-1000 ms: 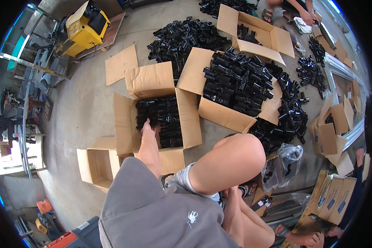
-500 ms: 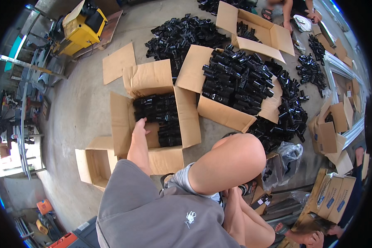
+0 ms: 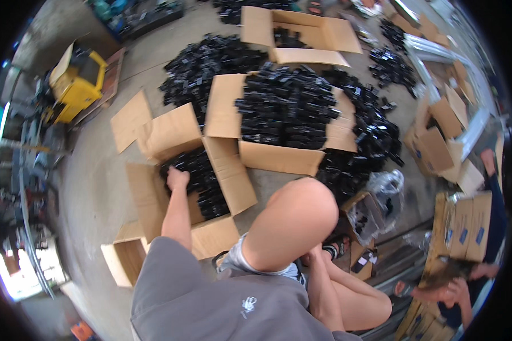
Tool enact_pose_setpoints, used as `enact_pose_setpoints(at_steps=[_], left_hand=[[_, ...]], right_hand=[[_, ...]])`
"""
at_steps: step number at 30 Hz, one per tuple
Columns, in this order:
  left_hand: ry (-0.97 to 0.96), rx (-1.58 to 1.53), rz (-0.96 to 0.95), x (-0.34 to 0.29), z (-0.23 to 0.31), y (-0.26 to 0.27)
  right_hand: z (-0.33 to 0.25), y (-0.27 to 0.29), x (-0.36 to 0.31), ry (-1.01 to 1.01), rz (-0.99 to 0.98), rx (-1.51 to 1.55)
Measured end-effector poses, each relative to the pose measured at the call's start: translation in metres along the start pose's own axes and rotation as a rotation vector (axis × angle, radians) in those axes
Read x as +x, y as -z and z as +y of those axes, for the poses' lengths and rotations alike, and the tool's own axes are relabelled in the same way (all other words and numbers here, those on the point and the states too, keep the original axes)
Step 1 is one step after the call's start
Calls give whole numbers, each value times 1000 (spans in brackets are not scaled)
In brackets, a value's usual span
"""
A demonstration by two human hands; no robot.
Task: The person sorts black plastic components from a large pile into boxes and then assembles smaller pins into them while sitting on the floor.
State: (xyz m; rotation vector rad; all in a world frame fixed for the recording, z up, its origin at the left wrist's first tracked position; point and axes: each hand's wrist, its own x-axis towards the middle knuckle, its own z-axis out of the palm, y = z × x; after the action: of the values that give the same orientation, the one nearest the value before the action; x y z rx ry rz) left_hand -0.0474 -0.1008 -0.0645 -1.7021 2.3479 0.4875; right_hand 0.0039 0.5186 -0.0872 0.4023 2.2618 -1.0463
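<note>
My left hand (image 3: 178,179) reaches down into an open cardboard box (image 3: 231,176). Its fingers look curled against the black plastic parts (image 3: 202,170) packed in rows there; motion blur and the parts hide what, if anything, they grip. Bare cardboard shows at the box's near left. Low beside my raised knee, my right hand (image 3: 315,252) is mostly covered by my leg, near my sandalled foot, and its fingers cannot be made out. Right of the box stands a fuller carton (image 3: 281,157), heaped with the same black parts.
Loose heaps of black parts (image 3: 210,62) surround the cartons. Another open carton (image 3: 310,56) stands at the far side, a small box (image 3: 118,267) at near left. A plastic bag (image 3: 385,187) lies right of my knee. Another person (image 3: 455,292) works at lower right, beside stacked cartons (image 3: 469,224).
My left hand has gone deeper over the packed parts, its fingers now curled rather than reaching out. The view has shifted and turned, so the boxes sit further left. My right arm stays low.
</note>
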Motion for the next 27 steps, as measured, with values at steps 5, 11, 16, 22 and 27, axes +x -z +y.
enact_pose_setpoints(at_steps=[5,11,16,22,27], left_hand=[[-427,-268,475,-91,130,56],[-1029,-549,220,-177,355,123],[-996,-15,161,-123,477,92],[-880,401,-101,-127,539,78],[-821,437,-87,-129,553,67]], right_hand=[[-17,12,5,-179,-22,-8],[-9,12,0,-175,32,-85],[-36,17,-9,-208,82,46],[-47,32,-8,-281,119,126],[-44,23,-2,-293,78,75]])
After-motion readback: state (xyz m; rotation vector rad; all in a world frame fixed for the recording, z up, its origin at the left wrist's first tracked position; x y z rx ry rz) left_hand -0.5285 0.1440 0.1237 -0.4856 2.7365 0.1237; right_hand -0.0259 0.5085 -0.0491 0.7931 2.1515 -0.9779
